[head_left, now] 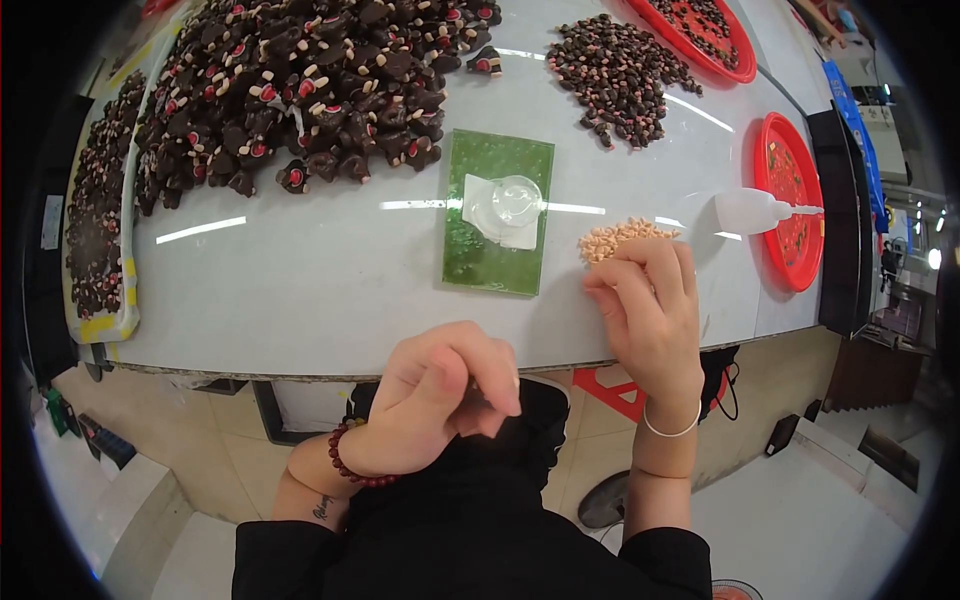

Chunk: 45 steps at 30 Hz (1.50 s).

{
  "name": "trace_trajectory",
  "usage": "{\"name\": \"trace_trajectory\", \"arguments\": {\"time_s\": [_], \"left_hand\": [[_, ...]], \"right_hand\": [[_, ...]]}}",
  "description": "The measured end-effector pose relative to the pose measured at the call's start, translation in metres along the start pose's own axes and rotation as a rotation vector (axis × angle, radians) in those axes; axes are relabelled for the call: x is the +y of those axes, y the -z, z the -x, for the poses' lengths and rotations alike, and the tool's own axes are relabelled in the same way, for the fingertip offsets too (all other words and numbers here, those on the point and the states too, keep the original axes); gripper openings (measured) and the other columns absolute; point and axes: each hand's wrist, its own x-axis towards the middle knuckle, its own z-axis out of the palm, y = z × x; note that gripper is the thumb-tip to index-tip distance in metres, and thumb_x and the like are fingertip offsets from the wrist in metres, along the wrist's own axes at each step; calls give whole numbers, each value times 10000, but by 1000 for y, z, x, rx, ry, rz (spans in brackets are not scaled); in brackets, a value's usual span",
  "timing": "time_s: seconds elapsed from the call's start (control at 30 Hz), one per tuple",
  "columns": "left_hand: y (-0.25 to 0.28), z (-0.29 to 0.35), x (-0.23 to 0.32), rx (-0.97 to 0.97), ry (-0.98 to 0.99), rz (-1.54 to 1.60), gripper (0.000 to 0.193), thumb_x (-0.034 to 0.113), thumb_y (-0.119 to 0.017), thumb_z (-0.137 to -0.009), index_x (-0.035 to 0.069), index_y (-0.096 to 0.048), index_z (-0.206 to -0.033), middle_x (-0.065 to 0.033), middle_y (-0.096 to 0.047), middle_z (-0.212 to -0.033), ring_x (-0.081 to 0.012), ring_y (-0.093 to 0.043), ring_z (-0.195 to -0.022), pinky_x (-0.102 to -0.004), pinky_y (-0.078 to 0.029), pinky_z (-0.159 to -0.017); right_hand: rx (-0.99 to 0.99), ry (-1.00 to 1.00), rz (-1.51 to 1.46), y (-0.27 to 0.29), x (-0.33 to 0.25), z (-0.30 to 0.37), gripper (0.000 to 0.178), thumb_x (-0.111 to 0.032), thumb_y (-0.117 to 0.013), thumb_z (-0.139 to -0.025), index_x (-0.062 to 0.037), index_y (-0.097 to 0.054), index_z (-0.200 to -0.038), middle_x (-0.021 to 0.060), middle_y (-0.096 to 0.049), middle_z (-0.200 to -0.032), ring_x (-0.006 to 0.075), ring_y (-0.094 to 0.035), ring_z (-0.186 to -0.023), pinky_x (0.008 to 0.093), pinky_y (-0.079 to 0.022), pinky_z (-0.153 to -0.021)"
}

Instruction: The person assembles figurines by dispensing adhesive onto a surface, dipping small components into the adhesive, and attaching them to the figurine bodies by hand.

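My left hand (440, 395) is above the table's front edge with its fingers curled in. Whatever it may hold is hidden behind the fingers. At the near side of a small heap of peach-coloured pieces (622, 237) is my right hand (652, 310), its thumb and fingertips drawn together. I cannot make out whether a piece is between them. Between and beyond the hands lies a green rectangular mat (490, 272). It bears a white patch (478, 193) and a small clear round dish (517, 201).
A big heap of dark brown pieces with red and cream spots (310, 90) covers the far left. Smaller dark pieces (620, 80) lie far right. Red trays (790, 160) and a white squeeze bottle (745, 210) stand at right; a long filled tray (130, 290) edges the left.
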Motion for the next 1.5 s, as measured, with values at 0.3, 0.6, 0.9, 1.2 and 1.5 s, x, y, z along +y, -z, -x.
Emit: {"name": "trace_trajectory", "arguments": {"time_s": [0.3,0.6,0.9,1.2,1.5], "left_hand": [[-16,-3,15,-68,-83,-312,299,310,-568,-919,15,-617,-924,-63,-551,-779,-75,-506,-582,-201,-385,-514],[-4,9,12,-72,-88,86,201,-4,-528,-901,6,-538,-1102,-63,-573,-974,-76,-533,-749,-212,-443,-646],[7,9,16,-66,-47,90,173,69,-532,-919,25,-506,-1084,-48,-557,-921,-55,-502,-632,-191,-393,-541],[3,0,9,-111,86,553,222,246,-483,-970,61,-453,-1087,-44,-523,-731,-43,-369,-508,-192,-327,-470],[-3,-10,-2,-190,150,654,216,260,-449,-983,80,-455,-1102,-33,-529,-752,-41,-357,-515,-189,-315,-469]], "right_hand": [[-76,14,-380,22,-12,-55,191,-22,-698,-647,-48,-564,-780,65,-501,-849,261,-465,-768,339,-405,-675],[-222,268,-189,19,-8,-99,150,-46,-679,-679,-58,-561,-771,100,-459,-1026,251,-411,-855,323,-374,-748],[-309,272,-150,17,-14,-103,163,-22,-670,-664,-58,-554,-773,101,-468,-1062,263,-410,-881,334,-370,-790],[26,-99,-965,13,-61,-42,238,-151,-672,-819,-77,-492,-683,92,-446,-959,298,-589,-945,417,-489,-806],[107,-77,-918,5,-58,-18,298,-280,-668,-836,-69,-497,-715,86,-454,-934,325,-640,-906,506,-496,-908]]}}
